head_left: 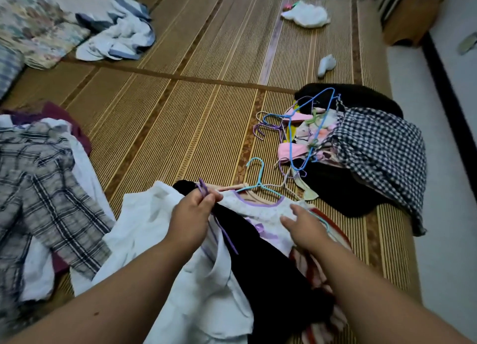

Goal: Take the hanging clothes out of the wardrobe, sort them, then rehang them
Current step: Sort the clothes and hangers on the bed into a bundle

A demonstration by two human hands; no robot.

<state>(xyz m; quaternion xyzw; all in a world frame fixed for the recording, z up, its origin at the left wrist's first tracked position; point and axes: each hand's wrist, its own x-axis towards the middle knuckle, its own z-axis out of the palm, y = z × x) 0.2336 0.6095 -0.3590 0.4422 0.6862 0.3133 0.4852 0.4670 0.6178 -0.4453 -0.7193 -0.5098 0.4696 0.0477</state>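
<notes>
White shirt lies at the near edge of the bed, with a black garment across it. Left grip pinches the purple hanger near its hook, over the black garment. Right grip, fingers spread, is on or just over a lilac-trimmed top. Sorting looks under way: plaid shirts sit at the left edge and a checked heap with loose hangers near the right edge. The next move probably calls for freeing the hanger while the right grip steadies the cloth.

Dim, soft light; wide-angle bending at edges, corners perhaps slightly blurred.
</notes>
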